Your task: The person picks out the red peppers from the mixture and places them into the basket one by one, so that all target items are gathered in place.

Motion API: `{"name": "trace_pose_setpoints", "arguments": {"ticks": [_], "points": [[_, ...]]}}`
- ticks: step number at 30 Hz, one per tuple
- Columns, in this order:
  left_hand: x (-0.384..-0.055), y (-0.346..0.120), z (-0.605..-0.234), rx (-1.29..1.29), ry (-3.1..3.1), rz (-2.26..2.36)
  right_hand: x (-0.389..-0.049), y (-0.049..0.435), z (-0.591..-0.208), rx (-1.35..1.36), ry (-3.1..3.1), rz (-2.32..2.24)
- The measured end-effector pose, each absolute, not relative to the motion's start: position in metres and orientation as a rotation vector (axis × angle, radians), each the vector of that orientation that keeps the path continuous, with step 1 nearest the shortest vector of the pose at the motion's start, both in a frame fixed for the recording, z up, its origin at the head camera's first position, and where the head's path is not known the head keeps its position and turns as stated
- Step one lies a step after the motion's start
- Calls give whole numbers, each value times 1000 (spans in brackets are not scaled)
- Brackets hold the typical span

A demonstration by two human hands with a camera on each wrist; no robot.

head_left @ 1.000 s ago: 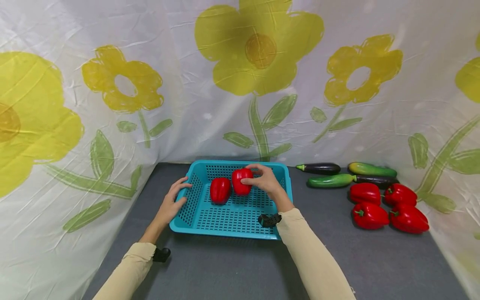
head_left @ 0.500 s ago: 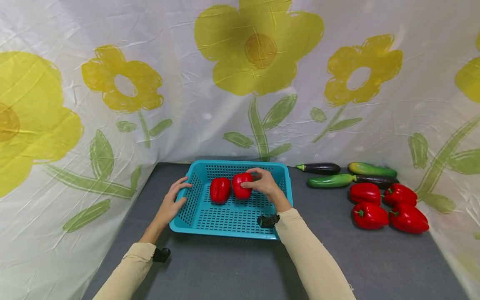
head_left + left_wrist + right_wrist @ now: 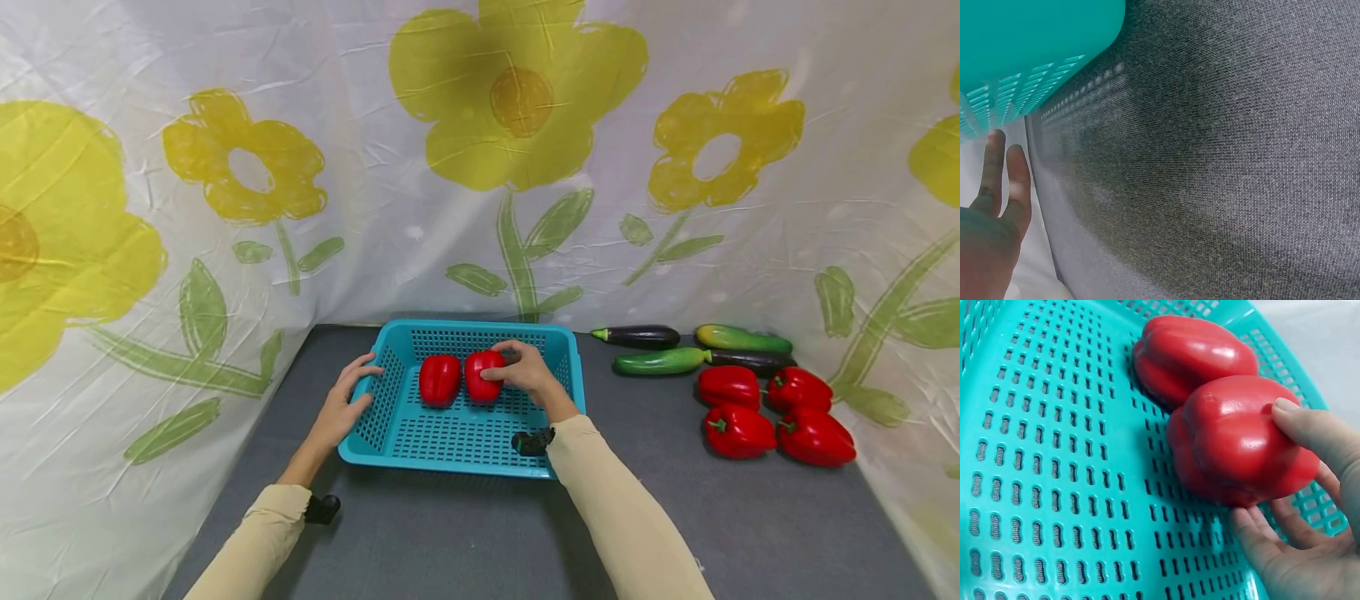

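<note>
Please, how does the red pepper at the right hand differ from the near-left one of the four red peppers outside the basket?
The right hand holds the basket pepper; no hand touches the table pepper. The basket pepper is inside the blue basket, while the table pepper lies on the dark tabletop. The table pepper shows a green stem; no stem is visible on the basket pepper. Both are glossy red.

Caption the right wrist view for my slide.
Right hand grips a red pepper beside another pepper in a turquoise basket.
</note>
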State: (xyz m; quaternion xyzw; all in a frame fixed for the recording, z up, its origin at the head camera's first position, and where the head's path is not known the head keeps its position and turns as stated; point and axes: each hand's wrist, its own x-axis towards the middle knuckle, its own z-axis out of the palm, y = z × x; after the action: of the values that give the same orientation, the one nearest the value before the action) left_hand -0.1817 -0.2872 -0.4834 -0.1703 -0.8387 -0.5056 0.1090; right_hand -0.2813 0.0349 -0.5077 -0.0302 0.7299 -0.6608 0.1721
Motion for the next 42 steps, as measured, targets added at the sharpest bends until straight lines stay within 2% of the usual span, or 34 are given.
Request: {"name": "trace_pose_setpoints", "arguments": {"ticks": [12,25,37,42], "points": [[-184,-290,-489,-503,-2471,-1472,-291,30,-530,-57,2087,-1858],[-201,-306,-523,-510,-2457,-1483,-285,28,-521,-89,2100,-1831],[-199,-304,-522,-482,-2474,-1482,-280,42,-500,-107,2048,-1798],[-192,-297,-506,-483,-2466,-1505,-281,47,-487,-149,2043,-1776]]}}
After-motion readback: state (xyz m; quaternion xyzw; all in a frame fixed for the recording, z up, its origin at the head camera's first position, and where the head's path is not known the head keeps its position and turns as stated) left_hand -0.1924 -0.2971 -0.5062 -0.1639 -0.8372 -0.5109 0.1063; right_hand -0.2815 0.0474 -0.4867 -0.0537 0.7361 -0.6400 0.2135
